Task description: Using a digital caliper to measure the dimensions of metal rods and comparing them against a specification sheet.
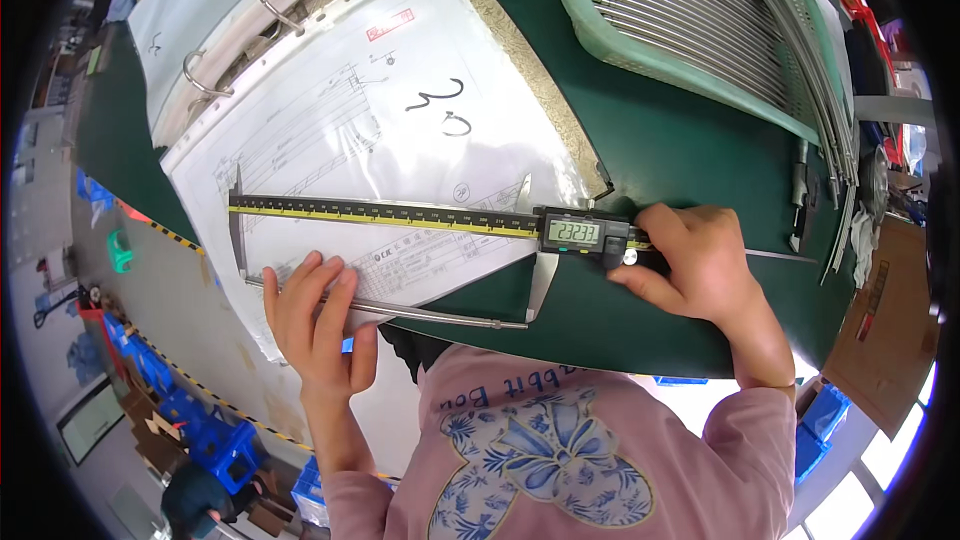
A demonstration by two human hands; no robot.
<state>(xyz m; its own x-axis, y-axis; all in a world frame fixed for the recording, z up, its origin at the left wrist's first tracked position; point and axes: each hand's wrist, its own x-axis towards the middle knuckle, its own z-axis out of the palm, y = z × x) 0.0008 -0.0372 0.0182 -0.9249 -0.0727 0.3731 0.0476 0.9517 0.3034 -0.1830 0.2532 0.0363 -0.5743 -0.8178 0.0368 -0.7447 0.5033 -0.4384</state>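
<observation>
A long digital caliper point(400, 216) with a black and yellow scale lies across an open ring binder point(300, 120) of drawings in plastic sleeves. My right hand point(702, 265) grips its right end, thumb and fingers around the beam just past the lit display. Between the caliper's long jaws runs a thin metal rod point(440, 316); its right end meets the sliding jaw point(541, 288), and its left end is close to the fixed jaw. My left hand point(325, 330) holds the rod near that left end, the fingers lying over it and partly hiding it.
On the green table point(680, 165), a pale green basket point(690, 90) full of metal rods stands at the far right, with several rods leaning over its edge. Another caliper point(800, 195) lies beside it. Brown cardboard point(880, 325) is at the right edge. Blue stools point(222, 448) stand on the floor at left.
</observation>
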